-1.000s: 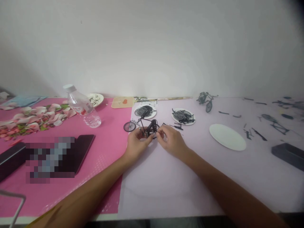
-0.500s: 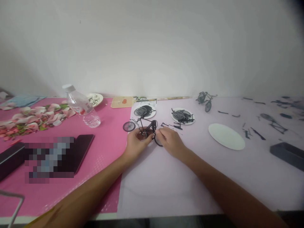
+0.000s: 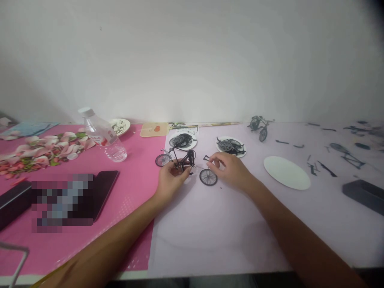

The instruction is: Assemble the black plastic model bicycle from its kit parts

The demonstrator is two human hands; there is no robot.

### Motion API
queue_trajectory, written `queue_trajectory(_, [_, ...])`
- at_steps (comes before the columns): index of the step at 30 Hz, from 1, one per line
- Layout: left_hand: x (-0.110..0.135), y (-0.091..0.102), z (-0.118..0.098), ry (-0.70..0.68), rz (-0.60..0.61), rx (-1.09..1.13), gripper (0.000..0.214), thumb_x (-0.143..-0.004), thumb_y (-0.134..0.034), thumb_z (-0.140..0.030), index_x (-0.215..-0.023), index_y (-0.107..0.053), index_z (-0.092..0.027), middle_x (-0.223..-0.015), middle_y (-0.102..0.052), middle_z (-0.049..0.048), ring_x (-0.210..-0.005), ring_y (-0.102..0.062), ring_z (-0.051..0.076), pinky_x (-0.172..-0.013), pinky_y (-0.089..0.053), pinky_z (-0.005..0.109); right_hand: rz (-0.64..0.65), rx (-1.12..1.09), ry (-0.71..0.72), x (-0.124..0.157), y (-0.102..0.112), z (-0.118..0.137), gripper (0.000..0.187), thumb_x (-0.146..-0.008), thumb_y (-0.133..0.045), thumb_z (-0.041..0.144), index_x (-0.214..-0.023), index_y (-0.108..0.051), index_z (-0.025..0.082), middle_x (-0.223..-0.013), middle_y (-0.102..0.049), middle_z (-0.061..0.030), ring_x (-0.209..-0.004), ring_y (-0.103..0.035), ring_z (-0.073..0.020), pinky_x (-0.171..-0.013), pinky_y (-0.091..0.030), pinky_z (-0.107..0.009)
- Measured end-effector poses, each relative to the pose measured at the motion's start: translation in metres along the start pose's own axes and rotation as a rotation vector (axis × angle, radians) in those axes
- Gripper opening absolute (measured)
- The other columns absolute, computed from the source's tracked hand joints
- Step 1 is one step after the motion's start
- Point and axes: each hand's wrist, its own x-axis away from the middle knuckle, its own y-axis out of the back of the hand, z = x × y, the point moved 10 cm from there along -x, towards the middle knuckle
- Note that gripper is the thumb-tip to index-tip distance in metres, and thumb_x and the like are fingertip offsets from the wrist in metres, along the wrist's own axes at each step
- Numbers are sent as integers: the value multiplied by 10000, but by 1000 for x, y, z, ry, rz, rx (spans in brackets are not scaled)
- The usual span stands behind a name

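My left hand (image 3: 171,178) is closed around the lower frame of a small black model bicycle (image 3: 183,160), which stands tilted with its spoked front wheel (image 3: 163,160) to the left. No wheel shows at its right end. A separate spoked wheel (image 3: 208,177) is to the right of the frame, just under my right hand (image 3: 229,168). My right fingers are curled, thumb and forefinger close together, beside a small black part (image 3: 206,158). What lies between these fingertips, if anything, is too small to make out.
Two white plates, left (image 3: 194,145) and right (image 3: 220,147), hold black bicycle parts. An assembled model bicycle (image 3: 261,126) stands behind. Rightward are a white plate (image 3: 286,172) and scattered parts (image 3: 327,169). A bottle (image 3: 105,138), artificial petals (image 3: 45,148) and a phone (image 3: 105,188) lie left.
My right hand has moved right, away from the bicycle frame. The loose wheel now shows farther right, apart from the frame. My left hand still holds the bicycle.
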Motion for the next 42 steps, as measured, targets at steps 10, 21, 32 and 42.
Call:
queue_trajectory(10, [-4,3,-9,-7,12,105,487,-775,-877,-376,-1180,-725,-152,-1120,-788,128,-998,-771,262,-894,-612,372,281,76,-68,10,-29,-15,670,-701,-870,556,-1282,-657,298,-1163,-689,-57,-1088,-636,-296,-862,-487,-375])
queue_trajectory(21, [-8,2,-4,14,65,143,694,-765,-890,-348,-1371,-614,-152,-1046,-766,98,-1039,-757,251,-977,-565,404,286,74,-50,9,-32,-16,562,-777,-823,557,-1256,-688,296,-1247,-647,-77,-1159,-624,-301,-882,-496,-376])
queue_trajectory(32, [-16,17,-8,47,10,122,767,-764,-885,-366,-1419,-559,-137,-1039,-767,104,-1039,-763,252,-976,-568,397,-38,-33,-102,-5,13,-45,236,-987,-518,184,-1137,-696,219,-1079,-716,-75,-922,-683,-220,-819,-492,-339])
queue_trajectory(42, [-37,41,-10,20,-54,148,752,-727,-918,-381,-1363,-605,-129,-1084,-776,134,-1019,-773,255,-938,-577,368,31,-28,-121,-3,-1,-39,227,-1016,-541,299,-1018,-758,232,-1071,-727,-60,-937,-659,-213,-821,-461,-324])
